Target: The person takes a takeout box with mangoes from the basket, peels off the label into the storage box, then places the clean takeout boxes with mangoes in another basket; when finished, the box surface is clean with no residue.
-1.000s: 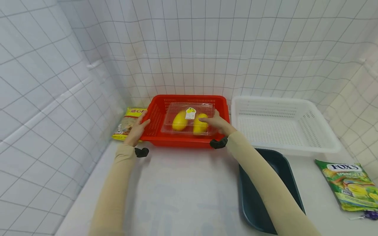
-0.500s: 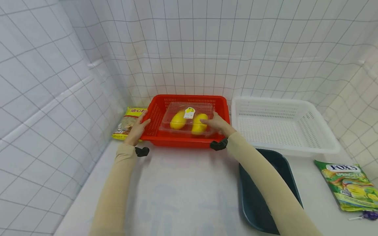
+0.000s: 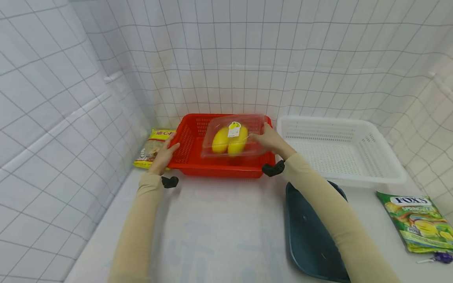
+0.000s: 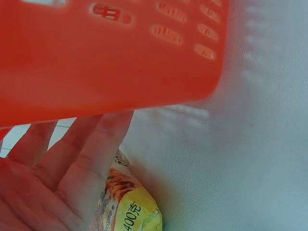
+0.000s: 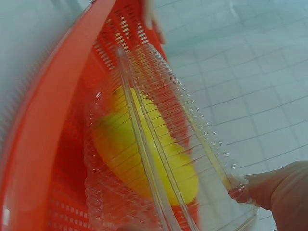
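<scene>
A clear plastic clamshell box (image 3: pixel 221 122) with two yellow mangoes (image 3: pixel 238 144) inside and a white label on its lid is raised and tilted over the red basket (image 3: pixel 219 172). My right hand (image 3: pixel 270 139) grips its right end, and in the right wrist view the thumb (image 5: pixel 262 190) presses on the box's ribbed edge. My left hand (image 3: pixel 163 154) holds the left rim of the red basket, thumb over the rim. The left wrist view shows the fingers (image 4: pixel 91 149) lying against the basket's outer wall, with their tips hidden.
A yellow food packet (image 3: pixel 150 149) lies left of the red basket. To the right stands a white basket (image 3: pixel 325 153), with a dark blue tray (image 3: pixel 311 236) in front of it under my right forearm. A green FOX'S candy bag (image 3: pixel 419 224) and a purple lollipop (image 3: pixel 442 258) lie far right.
My right hand has lifted the clear box and moved it rightward, and the mangoes have slid together inside. My left hand and the red basket have stayed in place.
</scene>
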`<state>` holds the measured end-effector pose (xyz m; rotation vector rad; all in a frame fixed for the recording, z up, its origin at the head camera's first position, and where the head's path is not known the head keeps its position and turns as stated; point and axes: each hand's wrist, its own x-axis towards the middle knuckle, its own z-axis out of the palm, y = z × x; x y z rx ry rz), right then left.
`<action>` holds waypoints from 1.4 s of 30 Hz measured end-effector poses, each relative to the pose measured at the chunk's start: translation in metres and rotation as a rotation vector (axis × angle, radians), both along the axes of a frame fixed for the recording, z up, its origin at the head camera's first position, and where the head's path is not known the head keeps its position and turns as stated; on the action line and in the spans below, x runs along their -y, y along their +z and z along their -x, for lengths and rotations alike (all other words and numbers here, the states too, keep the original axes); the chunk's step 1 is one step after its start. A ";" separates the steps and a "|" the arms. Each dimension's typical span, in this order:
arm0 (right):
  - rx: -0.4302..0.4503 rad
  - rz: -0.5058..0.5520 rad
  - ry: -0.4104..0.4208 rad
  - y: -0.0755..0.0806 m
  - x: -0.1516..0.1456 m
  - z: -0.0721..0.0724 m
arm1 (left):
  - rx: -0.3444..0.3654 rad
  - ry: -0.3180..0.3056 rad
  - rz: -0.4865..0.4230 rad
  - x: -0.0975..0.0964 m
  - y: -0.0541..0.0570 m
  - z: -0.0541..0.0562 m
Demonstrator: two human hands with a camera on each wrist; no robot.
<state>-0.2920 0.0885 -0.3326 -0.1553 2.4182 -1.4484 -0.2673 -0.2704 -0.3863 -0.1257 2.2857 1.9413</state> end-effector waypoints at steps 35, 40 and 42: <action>-0.224 0.251 0.020 0.006 -0.131 -0.172 | -0.017 -0.005 0.008 -0.007 0.012 -0.013; -0.094 0.243 0.037 -0.003 -0.122 -0.200 | -0.010 0.000 0.004 -0.009 0.013 -0.013; -0.034 0.272 0.058 -0.007 -0.117 -0.208 | -0.008 0.000 0.016 -0.010 0.013 -0.013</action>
